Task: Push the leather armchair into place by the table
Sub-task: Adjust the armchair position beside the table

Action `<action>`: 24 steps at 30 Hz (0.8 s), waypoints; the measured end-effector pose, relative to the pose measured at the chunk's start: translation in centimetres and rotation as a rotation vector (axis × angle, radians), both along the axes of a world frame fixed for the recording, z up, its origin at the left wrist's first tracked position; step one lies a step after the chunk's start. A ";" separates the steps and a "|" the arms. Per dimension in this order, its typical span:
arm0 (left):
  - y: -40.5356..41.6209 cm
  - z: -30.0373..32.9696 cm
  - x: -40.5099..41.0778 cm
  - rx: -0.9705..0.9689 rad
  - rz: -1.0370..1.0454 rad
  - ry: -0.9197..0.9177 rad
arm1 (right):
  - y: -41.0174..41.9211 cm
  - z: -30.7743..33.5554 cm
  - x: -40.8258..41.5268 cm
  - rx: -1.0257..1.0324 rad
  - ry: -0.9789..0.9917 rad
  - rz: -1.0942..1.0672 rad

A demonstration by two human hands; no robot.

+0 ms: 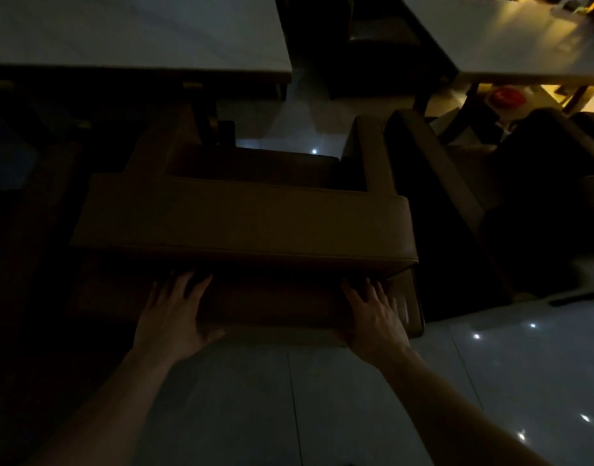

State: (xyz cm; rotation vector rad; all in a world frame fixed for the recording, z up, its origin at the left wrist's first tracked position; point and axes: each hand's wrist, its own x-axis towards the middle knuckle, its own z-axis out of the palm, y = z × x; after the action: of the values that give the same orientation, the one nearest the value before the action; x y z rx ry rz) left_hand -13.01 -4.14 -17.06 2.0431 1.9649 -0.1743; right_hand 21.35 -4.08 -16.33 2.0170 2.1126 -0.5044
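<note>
A brown leather armchair [241, 216] stands in front of me in dim light, its backrest towards me and its seat facing a pale table [131, 35]. The chair's left armrest reaches under the table's edge. My left hand [174, 314] lies flat with spread fingers against the back panel of the chair, below the backrest's top roll. On the same panel near the chair's right corner, my right hand [372, 317] presses flat with its fingers apart. Neither hand is closed around anything.
A second dark armchair [433, 183] stands close on the right, almost touching. Another pale table [510, 38] is at the back right, with a red object [507, 95] on the floor beneath it. Glossy tiled floor [322, 398] lies below me. The left side is too dark to read.
</note>
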 end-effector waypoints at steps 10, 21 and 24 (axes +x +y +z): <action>-0.5 -1.7 -0.6 0.110 0.085 -0.009 | -0.3 -0.9 -0.6 0.056 0.005 -0.039; -0.2 -2.1 0.1 0.087 0.196 -0.013 | -0.6 -1.9 0.1 0.063 0.102 0.014; -0.3 -1.9 0.6 0.091 0.230 -0.023 | -0.4 -2.0 0.4 0.072 0.150 0.009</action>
State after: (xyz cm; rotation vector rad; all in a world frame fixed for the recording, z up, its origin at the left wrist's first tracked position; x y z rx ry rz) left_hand -12.40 -4.48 -18.95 1.8426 2.2107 -0.0115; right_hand 21.73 -4.51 -18.36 2.0665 2.2559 -0.6038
